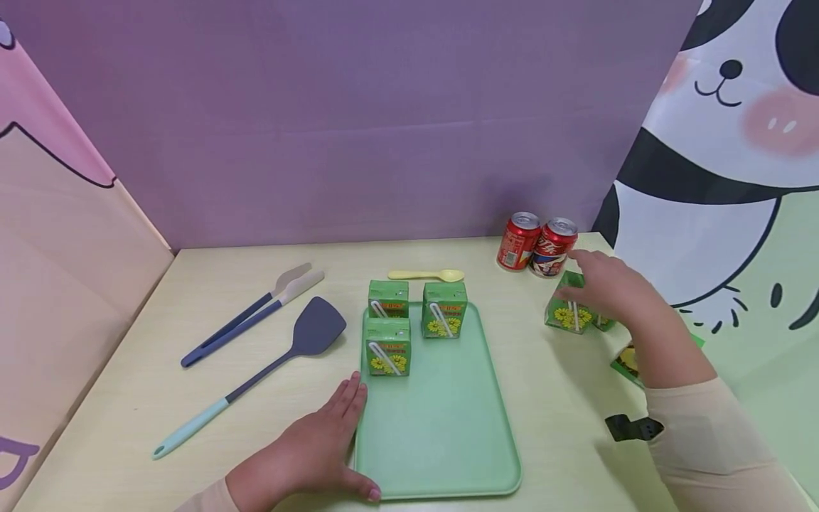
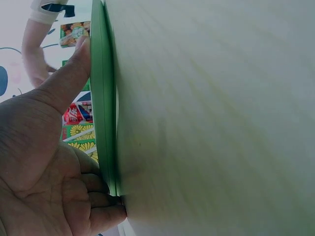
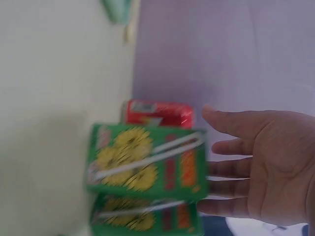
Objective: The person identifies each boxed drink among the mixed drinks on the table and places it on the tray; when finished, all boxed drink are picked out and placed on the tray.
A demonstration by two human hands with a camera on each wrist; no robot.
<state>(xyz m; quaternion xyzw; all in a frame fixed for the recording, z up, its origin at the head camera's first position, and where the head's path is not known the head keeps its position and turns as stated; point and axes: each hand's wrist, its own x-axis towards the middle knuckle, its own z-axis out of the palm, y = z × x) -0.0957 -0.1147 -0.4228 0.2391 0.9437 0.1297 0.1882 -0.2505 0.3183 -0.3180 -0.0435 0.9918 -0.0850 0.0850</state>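
Note:
My left hand [image 1: 318,439] rests against the left edge of a light green tray [image 1: 441,427], fingers straight and thumb at the front corner. In the left wrist view the thumb touches the tray rim [image 2: 102,98]. Three green drink cartons [image 1: 387,348] with straws stand at the tray's far end. On the right, my right hand [image 1: 608,288] is above and beside a standing green carton [image 1: 568,313], partly covering it. The right wrist view shows that hand [image 3: 270,167] with fingers extended behind the carton [image 3: 147,160]; contact cannot be told. A second carton [image 3: 147,216] stands beside it.
Two red cans [image 1: 519,242] stand against the purple back wall. Another green carton [image 1: 630,363] lies partly hidden under the right forearm. A yellow spoon [image 1: 425,275] lies behind the tray. Tongs [image 1: 249,316] and a dark spatula [image 1: 316,327] lie to the left.

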